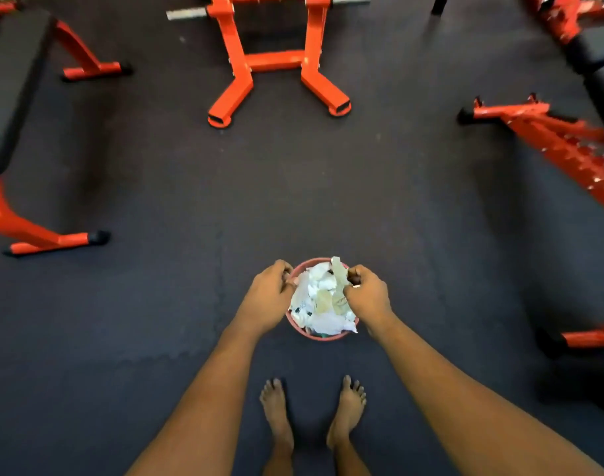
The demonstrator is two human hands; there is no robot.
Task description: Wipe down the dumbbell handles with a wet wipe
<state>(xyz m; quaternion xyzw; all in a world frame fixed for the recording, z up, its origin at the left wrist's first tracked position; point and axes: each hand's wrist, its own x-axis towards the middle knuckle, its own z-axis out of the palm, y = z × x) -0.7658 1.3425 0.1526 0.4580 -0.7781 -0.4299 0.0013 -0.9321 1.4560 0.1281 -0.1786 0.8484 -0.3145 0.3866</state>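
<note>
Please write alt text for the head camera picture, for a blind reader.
Over a small red bin full of crumpled white scraps, the right hand pinches a soiled wipe; the left hand curls at the rim. Orange gym frames stand on the dark floor.

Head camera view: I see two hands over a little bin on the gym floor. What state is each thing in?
bin: upright on the floor, heaped with crumpled paper.
wipe: dingy, held above the bin.
right hand: fingers curled, pinching the wipe.
left hand: fingers curled at the bin's rim; whether it grips anything is unclear.
</note>
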